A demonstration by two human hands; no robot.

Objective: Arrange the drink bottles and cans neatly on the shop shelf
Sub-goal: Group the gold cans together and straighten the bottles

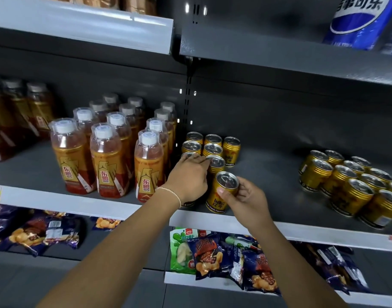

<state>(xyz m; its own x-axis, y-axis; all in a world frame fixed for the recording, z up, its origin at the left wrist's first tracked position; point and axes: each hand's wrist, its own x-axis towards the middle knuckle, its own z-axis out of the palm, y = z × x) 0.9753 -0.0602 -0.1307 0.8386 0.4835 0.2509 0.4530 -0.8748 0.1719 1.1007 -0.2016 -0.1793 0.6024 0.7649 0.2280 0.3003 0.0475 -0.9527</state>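
My right hand (246,200) grips a gold Red Bull can (222,192) that stands tilted at the front edge of the grey middle shelf (268,183). My left hand (188,177) lies over another gold can, fingertips touching the tops of the cans behind; that can is mostly hidden. Several gold cans (212,145) stand in rows behind my hands. A loose cluster of gold cans (354,185) fills the shelf's right end. Orange drink bottles (106,156) with white caps stand in rows to the left.
A blue Pepsi pack (363,21) sits on the upper shelf at top right. Snack bags (223,256) lie on the lower shelf beneath my arms, with more bags (35,230) at lower left. Darker bottles (19,107) stand at far left. Bare shelf lies between the two can groups.
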